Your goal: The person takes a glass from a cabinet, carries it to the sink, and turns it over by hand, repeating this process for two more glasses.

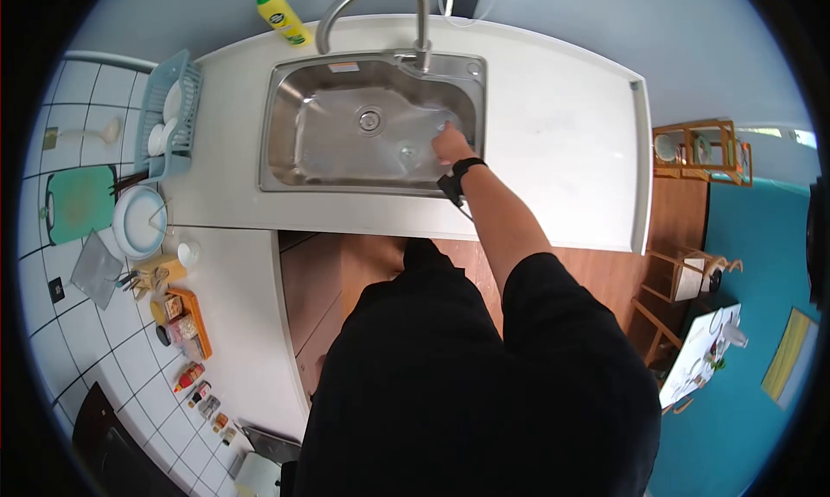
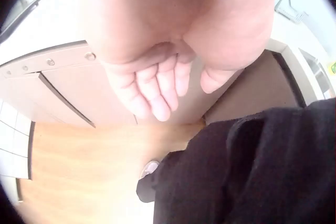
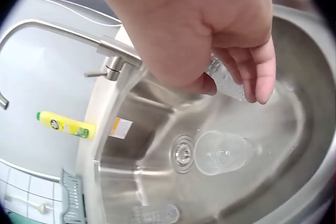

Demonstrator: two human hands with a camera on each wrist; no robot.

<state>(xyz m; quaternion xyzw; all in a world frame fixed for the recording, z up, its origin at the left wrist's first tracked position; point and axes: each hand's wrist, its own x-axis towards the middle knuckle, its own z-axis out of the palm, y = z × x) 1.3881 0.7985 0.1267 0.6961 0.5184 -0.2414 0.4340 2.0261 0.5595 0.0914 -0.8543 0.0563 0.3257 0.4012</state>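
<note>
My right hand (image 1: 450,144) reaches down into the right side of the steel sink (image 1: 333,164). In the right wrist view, its thumb and curled fingers grip a clear, textured cup (image 3: 227,81), much of which the hand hides. Below it, another clear cup (image 3: 223,153) with fine ridges lies on its side next to the drain (image 3: 183,153). A third clear vessel (image 3: 156,214) lies near the sink wall. My left hand (image 2: 173,50) hangs beside the dark trousers in the left wrist view, fingers loosely bent and holding nothing.
A curved faucet (image 1: 422,30) rises behind the sink, with a yellow cleaner bottle (image 1: 285,20) beside it. At the left stand a blue dish rack (image 1: 183,108), stacked plates (image 1: 140,223) and an orange tray (image 1: 201,324). White countertop (image 1: 562,143) extends to the right.
</note>
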